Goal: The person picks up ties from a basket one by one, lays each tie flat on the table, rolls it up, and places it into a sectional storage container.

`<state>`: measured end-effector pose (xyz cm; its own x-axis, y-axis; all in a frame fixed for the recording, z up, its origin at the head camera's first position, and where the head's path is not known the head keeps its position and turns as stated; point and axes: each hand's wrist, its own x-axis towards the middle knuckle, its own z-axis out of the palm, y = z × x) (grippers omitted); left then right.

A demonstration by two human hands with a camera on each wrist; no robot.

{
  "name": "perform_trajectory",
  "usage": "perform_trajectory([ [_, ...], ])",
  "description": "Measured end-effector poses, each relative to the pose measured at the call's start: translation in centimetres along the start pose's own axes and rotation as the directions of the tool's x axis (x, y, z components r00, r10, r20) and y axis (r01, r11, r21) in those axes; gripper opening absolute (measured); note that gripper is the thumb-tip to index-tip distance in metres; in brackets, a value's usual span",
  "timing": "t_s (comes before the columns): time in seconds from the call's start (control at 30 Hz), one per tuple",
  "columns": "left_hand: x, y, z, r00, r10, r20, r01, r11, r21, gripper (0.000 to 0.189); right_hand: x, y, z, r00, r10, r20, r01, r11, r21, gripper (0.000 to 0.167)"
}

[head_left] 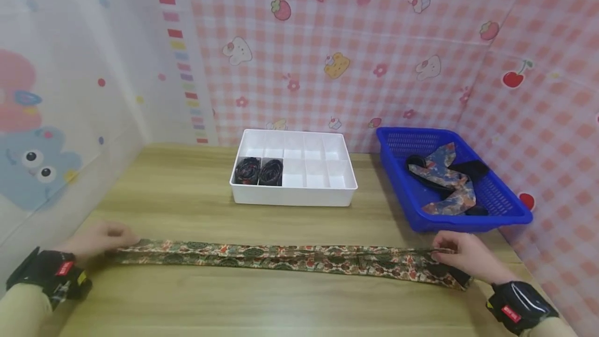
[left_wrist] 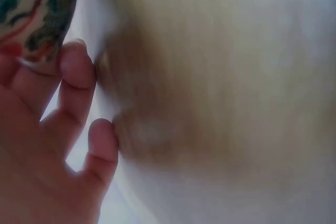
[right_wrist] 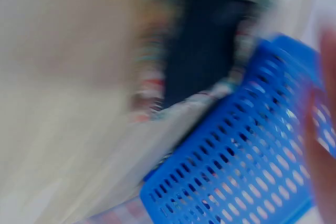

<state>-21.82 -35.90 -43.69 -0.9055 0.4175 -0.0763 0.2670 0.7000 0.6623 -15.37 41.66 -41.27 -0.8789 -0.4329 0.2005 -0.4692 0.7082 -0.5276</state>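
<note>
The tabletop (head_left: pixel 187 306) carries everything. At its right stands the blue basket (head_left: pixel 472 221); at the back middle, well apart from it, the white tray (head_left: pixel 292 196), two rows of five compartments. Near the person, in front of both, the patterned tie (head_left: pixel 299 258) lies stretched crosswise, its wider end to the right. A loose floral tie (head_left: pixel 449 186) lies crumpled in the basket among black pieces. The left grip (head_left: pixel 100 241) pinches the tie's left end; the right grip (head_left: pixel 470 256) pinches its edge just short of the right end, which droops past the fingers. Two dark rolls (head_left: pixel 259 171) sit in the near row's two leftmost compartments. The step in hand looks like straightening the tie; the next move probably calls for flattening it, then coiling from one end.
</note>
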Motion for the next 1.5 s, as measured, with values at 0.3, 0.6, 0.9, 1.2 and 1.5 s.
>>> perform_trajectory([
  [0.3, -1.1, 0.2, -0.3, 0.995, -0.027, -0.095, 0.034, 0.997, 0.071, 0.013, -0.4, -0.5, 2.3, 0.999, -0.036, -0.026, 0.025, 0.936, -0.350, 0.041],
  [0.6, 0.5, 5.6, 0.2, 0.986, 0.066, -0.154, -0.010, 0.941, 0.337, 0.041, 0.7, -0.4, 3.0, 0.979, 0.195, 0.064, -0.177, 0.959, -0.220, 0.030],
  [0.9, 6.4, 21.0, 6.2, 0.888, 0.444, -0.121, -0.381, 0.857, 0.348, 0.034, 3.0, -5.5, 0.7, 0.983, 0.179, 0.046, -0.173, 0.979, -0.109, 0.018],
  [1.2, 13.7, 32.3, 17.1, 0.815, 0.577, 0.043, -0.544, 0.790, -0.283, 0.061, 10.1, -15.3, 4.2, 0.998, -0.035, 0.055, 0.015, 0.944, 0.331, 0.011],
  [1.5, 15.2, 29.4, 17.5, 0.834, 0.473, 0.283, -0.307, 0.825, -0.474, 0.026, 10.1, -14.1, 6.8, 0.998, 0.030, 0.054, -0.052, 0.887, 0.458, 0.015],
])
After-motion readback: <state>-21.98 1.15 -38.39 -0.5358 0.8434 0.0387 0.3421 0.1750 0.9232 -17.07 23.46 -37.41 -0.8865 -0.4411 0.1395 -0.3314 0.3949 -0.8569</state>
